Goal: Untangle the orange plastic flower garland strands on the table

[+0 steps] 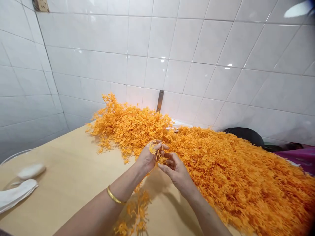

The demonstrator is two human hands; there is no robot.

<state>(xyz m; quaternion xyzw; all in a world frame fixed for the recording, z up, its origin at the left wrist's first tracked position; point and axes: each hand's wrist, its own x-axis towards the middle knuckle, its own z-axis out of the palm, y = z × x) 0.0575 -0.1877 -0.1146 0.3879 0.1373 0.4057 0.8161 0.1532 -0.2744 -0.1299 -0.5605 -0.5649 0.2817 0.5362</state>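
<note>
My left hand [147, 158] is closed around an orange artificial flower sprig [158, 156], just above the table. Thin stems and small star-like tips stick out between its fingers. On the right, my right hand [175, 168] pinches the lower part of the same sprig between thumb and fingers. Below my left wrist, an orange strand [139, 213] with several flower clusters hangs down; whether it joins the held sprig is hidden by my hand. Behind both hands lies a big heap of orange sprigs [133, 126], and a larger heap [236, 167] spreads to the right.
The pale wooden table [81, 173] meets a white tiled wall. At the left edge lie a white rounded object [31, 171] and a white cloth-like item [18, 196]. A black rounded object [244, 135] and purple material [299, 157] sit behind the right heap.
</note>
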